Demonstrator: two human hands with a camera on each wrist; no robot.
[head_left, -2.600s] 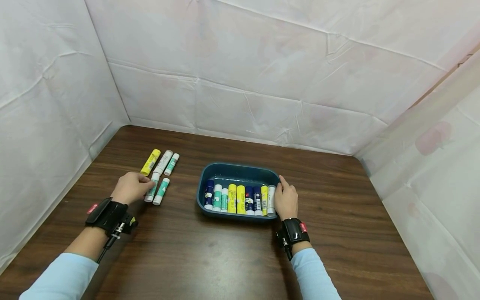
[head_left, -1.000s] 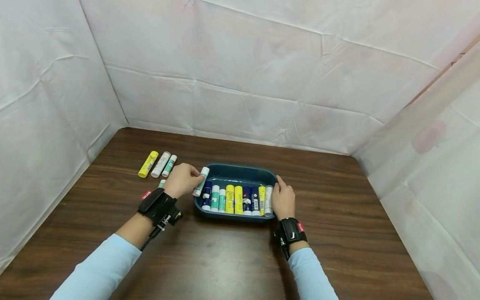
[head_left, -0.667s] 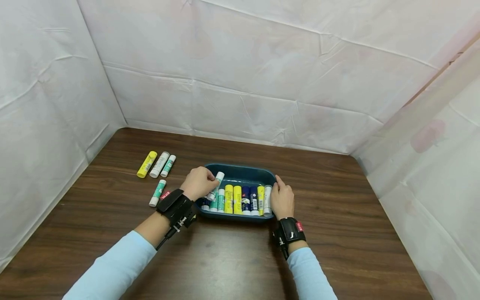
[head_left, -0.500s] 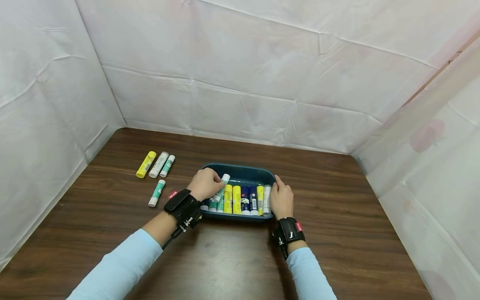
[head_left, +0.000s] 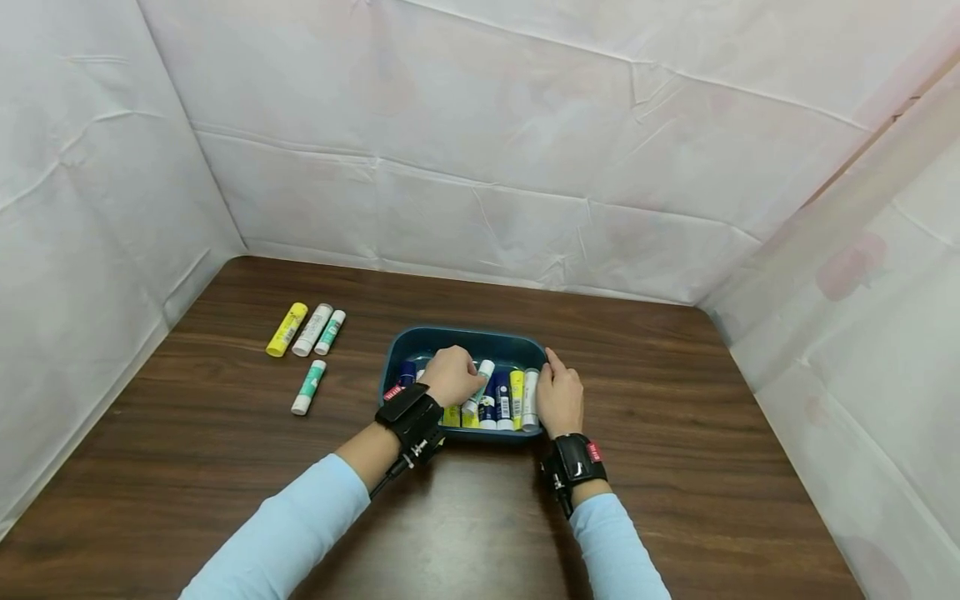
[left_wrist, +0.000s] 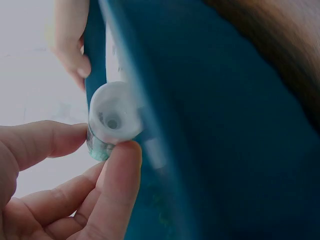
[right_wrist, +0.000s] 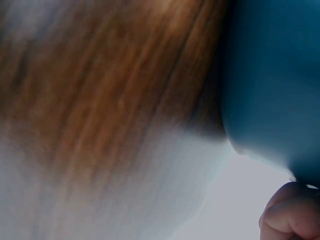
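Observation:
My left hand (head_left: 452, 377) is over the dark teal tray (head_left: 480, 335), pinching a white and green glue stick (head_left: 482, 382) between thumb and fingers. The hollow white end of that glue stick (left_wrist: 116, 111) faces the camera in the left wrist view. Below it, a row of blue, yellow and white glue sticks (head_left: 504, 402) lies along the tray's near side; my hand and wrist strap hide part of the row. At the tray's right end, my right hand (head_left: 562, 398) grips the rim; curled fingers (right_wrist: 295, 212) show at its edge in the right wrist view.
On the wooden table (head_left: 225, 467), left of the tray, lie a yellow glue stick (head_left: 287, 330), a white one (head_left: 312, 330) and a small green one (head_left: 330, 332). Another green glue stick (head_left: 308, 387) lies nearer. White sheeting (head_left: 465, 167) stands behind the table and at both sides.
My left hand has picked up a green glue stick from the left group and carried it rightward over the tray, above the row. My right hand has kept its place on the rim.

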